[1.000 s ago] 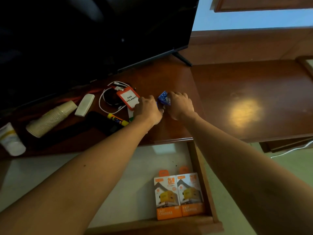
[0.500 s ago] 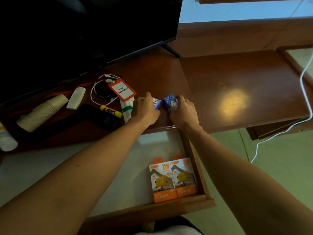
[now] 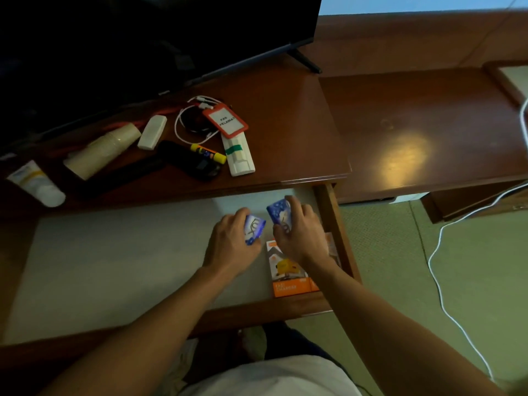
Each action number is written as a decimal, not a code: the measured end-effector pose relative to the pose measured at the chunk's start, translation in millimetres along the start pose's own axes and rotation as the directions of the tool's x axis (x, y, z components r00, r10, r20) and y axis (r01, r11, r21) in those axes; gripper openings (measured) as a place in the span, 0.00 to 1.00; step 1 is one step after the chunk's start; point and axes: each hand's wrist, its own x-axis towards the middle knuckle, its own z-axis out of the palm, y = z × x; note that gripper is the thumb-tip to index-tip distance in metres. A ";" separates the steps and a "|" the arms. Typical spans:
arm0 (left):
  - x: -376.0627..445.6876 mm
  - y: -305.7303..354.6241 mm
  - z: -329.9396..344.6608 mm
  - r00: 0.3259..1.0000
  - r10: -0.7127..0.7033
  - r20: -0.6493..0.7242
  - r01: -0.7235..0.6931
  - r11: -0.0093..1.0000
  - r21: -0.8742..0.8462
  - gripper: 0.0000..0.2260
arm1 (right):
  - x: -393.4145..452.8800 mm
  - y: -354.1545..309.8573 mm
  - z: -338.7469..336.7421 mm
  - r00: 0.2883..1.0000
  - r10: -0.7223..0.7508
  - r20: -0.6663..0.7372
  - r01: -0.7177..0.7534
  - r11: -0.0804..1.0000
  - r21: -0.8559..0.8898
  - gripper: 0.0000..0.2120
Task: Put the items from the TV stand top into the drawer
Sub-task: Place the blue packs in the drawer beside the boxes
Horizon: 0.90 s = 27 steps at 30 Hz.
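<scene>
The head camera looks down on an open drawer [image 3: 143,267] pulled out from under a reddish wooden TV stand top [image 3: 285,124]. Both hands hover over the right part of the drawer, close together. The left hand [image 3: 231,247] has its fingers closed around a small blue packet [image 3: 254,228], and the right hand [image 3: 300,232] is closed on a second blue packet [image 3: 278,212], tilted with one corner up; the two packets are just beside each other but apart. Whether either packet touches the drawer floor cannot be told. Under the right hand, against the drawer's near right corner, lie orange charger boxes [image 3: 288,272], partly hidden by the wrist. The rest of the pale drawer floor shows bare. On the stand top, left of centre, the remaining things lie in a loose cluster: a red-framed badge holder [image 3: 225,122] resting over a coiled white cable [image 3: 183,130], a white box with a green stripe [image 3: 238,155] just near of the badge, a yellow-capped glue stick [image 3: 207,152] lying across a black device [image 3: 188,160], a small white remote-like block [image 3: 152,132], a stack of paper cups [image 3: 103,150] on its side, and a white tube [image 3: 35,182] at the far left edge. A dark television [image 3: 143,38] stands at the far side. To the right, a white cord [image 3: 445,281] trails over the green floor.
</scene>
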 end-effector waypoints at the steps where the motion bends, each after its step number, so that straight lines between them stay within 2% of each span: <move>1: -6.6 -8.1 4.8 0.996 -0.061 0.057 0.060 0.998 0.017 0.30 | -5.7 -0.4 5.7 0.999 0.018 0.042 -0.017 1.000 -0.016 0.36; 3: -13.7 -20.4 13.6 0.968 -0.180 0.174 0.170 0.983 0.069 0.34 | -11.5 -0.5 14.8 0.991 0.054 0.119 -0.048 0.998 -0.051 0.38; 4: -15.2 -24.0 17.9 0.948 -0.225 0.225 0.207 0.973 0.098 0.34 | -12.1 -0.5 18.0 0.984 0.083 0.155 -0.074 0.995 -0.062 0.38; 9: -16.9 -25.0 36.4 0.873 -0.334 0.355 0.301 0.943 0.145 0.23 | -11.2 -1.5 24.7 0.941 0.196 0.276 -0.172 0.979 -0.108 0.34; 15: -23.2 -33.3 62.1 0.864 -0.328 0.382 0.330 0.942 0.064 0.24 | -13.4 -4.5 27.6 0.923 0.210 0.323 -0.177 0.976 -0.130 0.31; 21: -25.8 -40.3 63.4 0.885 -0.263 0.383 0.306 0.951 -0.054 0.06 | -10.1 -12.3 27.6 0.931 0.190 0.311 -0.164 0.981 -0.106 0.31; 22: -26.2 -39.6 62.7 0.881 -0.258 0.398 0.309 0.949 -0.069 0.06 | -8.7 -15.2 27.9 0.935 0.182 0.303 -0.160 0.982 -0.095 0.31; 27: -29.1 -34.8 60.6 0.839 -0.273 0.470 0.358 0.928 -0.100 0.13 | -1.3 -32.2 34.2 0.960 0.108 0.260 -0.085 0.992 -0.096 0.30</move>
